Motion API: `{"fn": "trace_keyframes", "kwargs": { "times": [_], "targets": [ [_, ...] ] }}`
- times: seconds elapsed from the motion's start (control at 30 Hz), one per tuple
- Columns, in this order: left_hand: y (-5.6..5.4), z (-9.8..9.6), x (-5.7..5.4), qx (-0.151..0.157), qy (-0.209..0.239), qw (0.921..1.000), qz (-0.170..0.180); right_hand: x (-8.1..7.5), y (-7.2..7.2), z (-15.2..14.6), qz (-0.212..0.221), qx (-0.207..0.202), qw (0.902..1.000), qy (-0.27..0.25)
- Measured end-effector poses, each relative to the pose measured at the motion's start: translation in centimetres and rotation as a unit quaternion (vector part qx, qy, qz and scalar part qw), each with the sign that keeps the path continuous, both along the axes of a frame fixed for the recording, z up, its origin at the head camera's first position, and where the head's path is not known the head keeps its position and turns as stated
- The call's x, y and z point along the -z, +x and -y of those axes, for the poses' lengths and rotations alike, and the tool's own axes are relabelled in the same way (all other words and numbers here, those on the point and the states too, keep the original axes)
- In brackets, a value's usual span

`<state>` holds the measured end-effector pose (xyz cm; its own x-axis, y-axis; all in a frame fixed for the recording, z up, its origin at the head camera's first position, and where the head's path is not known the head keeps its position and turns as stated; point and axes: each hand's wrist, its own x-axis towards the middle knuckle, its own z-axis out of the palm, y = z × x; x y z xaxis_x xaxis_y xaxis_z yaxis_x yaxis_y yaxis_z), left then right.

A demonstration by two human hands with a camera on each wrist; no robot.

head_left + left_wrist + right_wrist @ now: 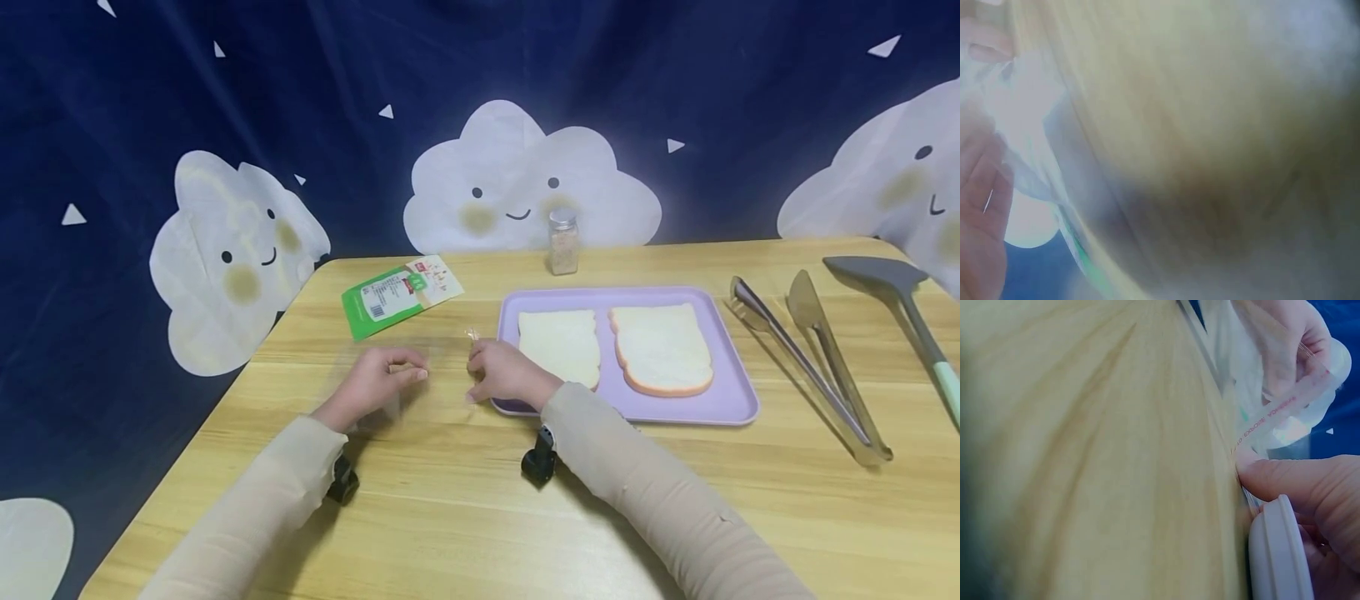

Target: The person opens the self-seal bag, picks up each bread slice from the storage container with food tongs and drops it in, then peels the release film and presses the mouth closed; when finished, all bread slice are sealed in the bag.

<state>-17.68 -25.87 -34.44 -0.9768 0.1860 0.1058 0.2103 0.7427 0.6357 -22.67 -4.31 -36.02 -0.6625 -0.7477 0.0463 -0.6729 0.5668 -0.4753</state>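
A clear plastic bag (1235,375) with a printed strip (1272,419) in red lettering stretches between my two hands, low over the table. My left hand (381,382) has its thumb and index finger bent together at the bag's left part; the film is hard to see from the head. Beside the lilac tray (633,413), my right hand (506,372) pinches the bag's edge between thumb and fingers, with a bit of film poking up past them. The left wrist view is blurred, showing fingers (985,181) beside glossy film (1029,100).
Two bread slices (558,346) lie on the tray. Behind it stands a shaker jar (563,243). A green packet (401,296) lies beyond my left hand. Metal tongs (810,375) and a grey spatula (892,283) lie to the right, before a dark blue curtain (360,67).
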Motion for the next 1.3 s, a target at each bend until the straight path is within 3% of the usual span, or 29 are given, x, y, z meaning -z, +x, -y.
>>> {"fn": "trace_keyframes", "kwargs": {
  "times": [0.27, 0.47, 0.53, 0.63, 0.77, 1.13, 1.3],
  "targets": [
    [0.0, 0.2, -0.3, -0.017, 0.038, 0.9955, -0.086, -0.3, 0.2, 0.0, 0.016, 0.011, 0.9998, -0.001],
    [0.1, 0.0, -0.5, -0.033, 0.030, 0.9917, -0.120, -0.4, 0.4, 0.0, 0.022, 0.009, 0.9996, -0.013],
    [0.2, 0.1, -0.4, -0.016, 0.012, 0.9936, -0.111, -0.4, 0.4, 0.0, 0.019, 0.006, 0.9997, -0.012],
    [0.2, 0.1, -0.4, 0.027, -0.027, 0.9970, -0.068, -0.3, 0.4, 0.0, 0.010, 0.003, 0.9999, -0.009],
    [0.3, 0.0, -0.3, 0.070, -0.069, 0.9948, -0.027, -0.3, 0.3, 0.1, 0.005, 0.003, 1.0000, -0.005],
    [0.3, 0.2, 0.3, 0.091, -0.089, 0.9918, -0.014, 0.0, 0.1, 0.0, 0.004, 0.005, 1.0000, 0.000],
    [0.2, 1.4, 0.4, 0.092, -0.106, 0.9897, 0.027, 0.0, 0.1, 0.0, 0.013, 0.009, 0.9999, -0.001]
  ]
}}
